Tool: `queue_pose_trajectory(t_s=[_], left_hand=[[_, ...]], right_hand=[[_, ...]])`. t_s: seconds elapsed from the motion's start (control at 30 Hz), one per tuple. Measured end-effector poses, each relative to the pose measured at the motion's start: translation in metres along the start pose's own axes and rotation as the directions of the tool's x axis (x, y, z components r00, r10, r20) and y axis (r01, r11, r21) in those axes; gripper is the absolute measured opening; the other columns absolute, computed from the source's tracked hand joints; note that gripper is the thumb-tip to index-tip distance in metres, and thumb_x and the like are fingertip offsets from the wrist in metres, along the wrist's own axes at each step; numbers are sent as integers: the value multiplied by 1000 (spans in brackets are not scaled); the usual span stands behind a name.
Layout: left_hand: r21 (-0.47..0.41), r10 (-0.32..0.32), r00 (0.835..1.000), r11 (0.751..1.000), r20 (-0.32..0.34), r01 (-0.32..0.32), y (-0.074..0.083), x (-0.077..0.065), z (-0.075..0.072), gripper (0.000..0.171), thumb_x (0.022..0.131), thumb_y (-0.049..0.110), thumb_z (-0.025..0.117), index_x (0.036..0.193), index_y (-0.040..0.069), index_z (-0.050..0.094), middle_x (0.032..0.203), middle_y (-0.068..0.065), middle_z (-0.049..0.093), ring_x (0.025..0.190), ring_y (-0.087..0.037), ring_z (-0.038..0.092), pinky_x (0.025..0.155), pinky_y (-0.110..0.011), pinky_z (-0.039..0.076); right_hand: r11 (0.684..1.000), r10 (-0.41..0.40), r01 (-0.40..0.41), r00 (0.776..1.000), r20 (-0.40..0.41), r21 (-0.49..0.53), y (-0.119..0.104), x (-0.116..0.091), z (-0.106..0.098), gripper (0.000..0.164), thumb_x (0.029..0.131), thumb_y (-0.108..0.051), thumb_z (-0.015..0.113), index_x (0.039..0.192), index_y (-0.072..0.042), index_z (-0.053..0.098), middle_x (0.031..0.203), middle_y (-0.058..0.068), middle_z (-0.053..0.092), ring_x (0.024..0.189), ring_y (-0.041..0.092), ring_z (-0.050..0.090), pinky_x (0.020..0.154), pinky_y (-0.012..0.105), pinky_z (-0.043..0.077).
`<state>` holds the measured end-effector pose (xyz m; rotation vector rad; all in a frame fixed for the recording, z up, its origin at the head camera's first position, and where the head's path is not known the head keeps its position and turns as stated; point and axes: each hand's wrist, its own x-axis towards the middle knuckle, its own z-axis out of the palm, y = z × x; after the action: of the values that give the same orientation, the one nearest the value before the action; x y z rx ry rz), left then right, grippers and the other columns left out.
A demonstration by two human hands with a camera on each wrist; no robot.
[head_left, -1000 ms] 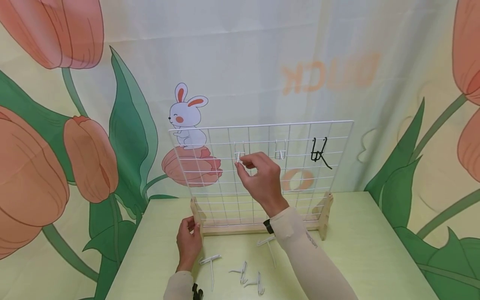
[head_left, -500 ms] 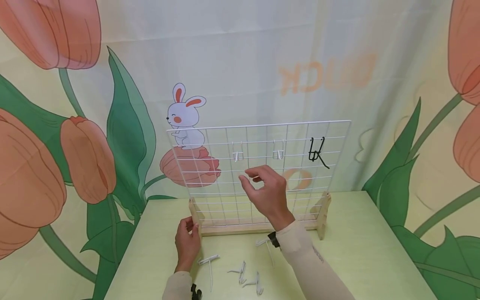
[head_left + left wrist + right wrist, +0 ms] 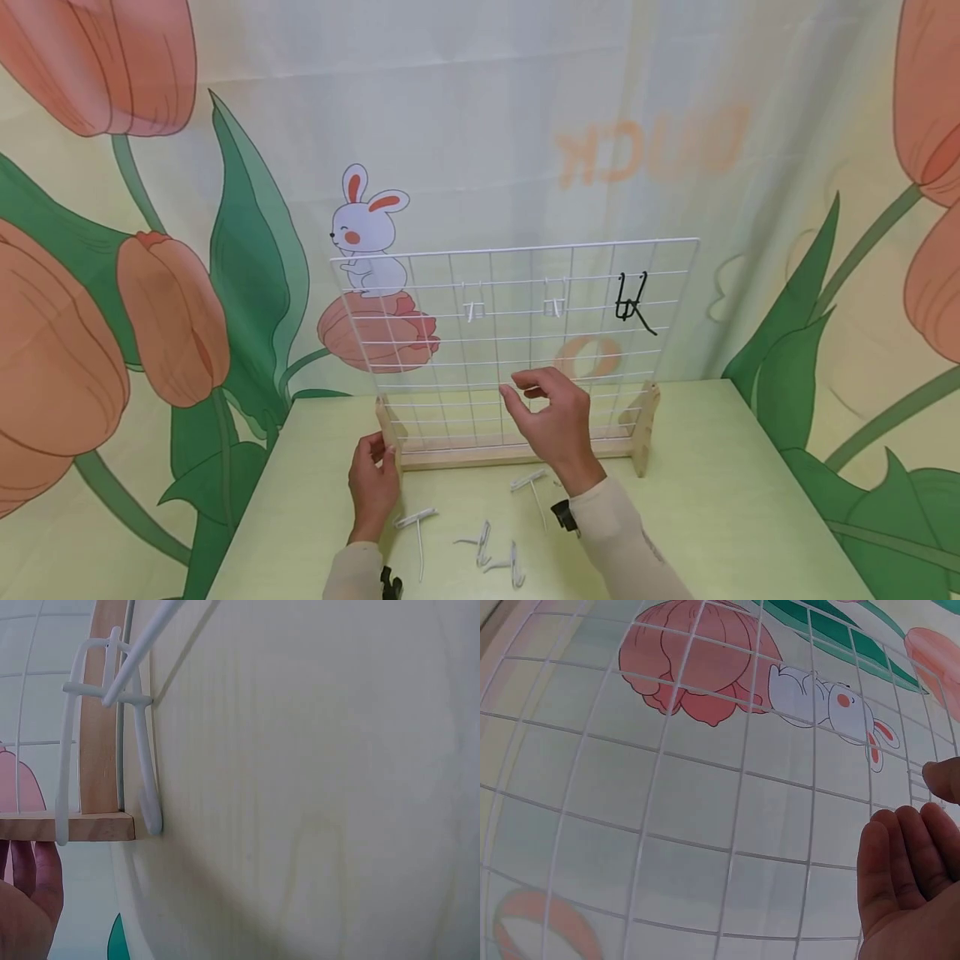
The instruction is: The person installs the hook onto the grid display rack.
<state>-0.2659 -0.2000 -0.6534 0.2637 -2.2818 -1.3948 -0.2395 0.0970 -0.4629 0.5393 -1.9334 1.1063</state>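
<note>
A white wire grid panel (image 3: pixel 512 342) stands upright in a wooden base (image 3: pixel 480 457). Two white hooks, a left one (image 3: pixel 473 311) and a right one (image 3: pixel 554 307), hang on its upper part, with a black hook (image 3: pixel 633 308) at the far right. My right hand (image 3: pixel 555 417) is in front of the lower grid, thumb and fingers apart with nothing between them. My left hand (image 3: pixel 373 483) touches the outer side of the base's left foot (image 3: pixel 390 429); in the left wrist view its fingers (image 3: pixel 46 877) meet the wood's edge.
Several white hooks lie on the pale table (image 3: pixel 720 500) before the base: a left one (image 3: pixel 417 518), two central ones (image 3: pixel 480 542) and one (image 3: pixel 529 481) near the right forearm. Behind the grid hangs a curtain (image 3: pixel 465 150) printed with tulips and a rabbit.
My right hand has let go of the left white hook, which stays on the grid, and has moved down and to the right. My left hand has stayed at the base.
</note>
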Motion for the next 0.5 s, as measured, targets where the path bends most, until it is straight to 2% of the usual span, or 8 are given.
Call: queue_pose_trajectory(t_s=[0.27, 0.5], left_hand=[[-8, 3, 1000, 1000, 13, -3, -1, 1, 0, 28, 107, 11, 63, 134, 7, 58, 127, -16, 68, 118, -33, 69, 97, -53, 61], [-3, -8, 1000, 1000, 8, 8, 1, 1, 0, 28, 106, 12, 63, 134, 7, 59, 127, -15, 69, 118, -33, 69, 96, -53, 61]], right_hand=[[997, 82, -82, 996, 32, -2, 11, -30, -3, 18, 84, -12, 89, 99, -9, 80, 91, 7, 79, 76, 22, 76, 70, 36, 65], [983, 186, -185, 979, 87, -23, 25, -59, -5, 19, 84, -13, 90, 101, -11, 80, 95, 8, 79, 79, 21, 76, 70, 39, 65]])
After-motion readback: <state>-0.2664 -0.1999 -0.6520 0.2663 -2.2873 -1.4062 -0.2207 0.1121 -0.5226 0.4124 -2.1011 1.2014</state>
